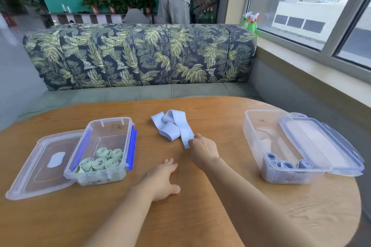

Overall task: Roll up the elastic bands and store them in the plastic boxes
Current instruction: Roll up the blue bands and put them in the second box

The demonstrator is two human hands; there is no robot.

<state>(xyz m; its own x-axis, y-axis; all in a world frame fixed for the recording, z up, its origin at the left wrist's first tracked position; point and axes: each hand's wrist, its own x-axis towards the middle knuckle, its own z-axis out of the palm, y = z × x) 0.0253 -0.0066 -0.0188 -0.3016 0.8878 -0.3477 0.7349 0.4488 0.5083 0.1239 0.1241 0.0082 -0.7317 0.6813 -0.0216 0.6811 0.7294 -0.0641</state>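
The right grip pinches the near end of the crumpled band on the desk, likely to pull it straight for rolling. The left grip lies spread nearer than the band, ready to assist.

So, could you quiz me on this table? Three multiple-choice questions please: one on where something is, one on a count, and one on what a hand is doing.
1. Where are the green rolls?
A) on the sofa
B) in the left plastic box
C) on the windowsill

2. How many green rolls show?
A) two
B) five
C) nine

3. What is the right hand doing?
A) lying flat on a lid
B) holding a spray bottle
C) pinching the loose blue band

Answers:
1 B: they lie at that box's near end.
2 B: five spiral ends face up.
3 C: its fingers close on the band's near end.
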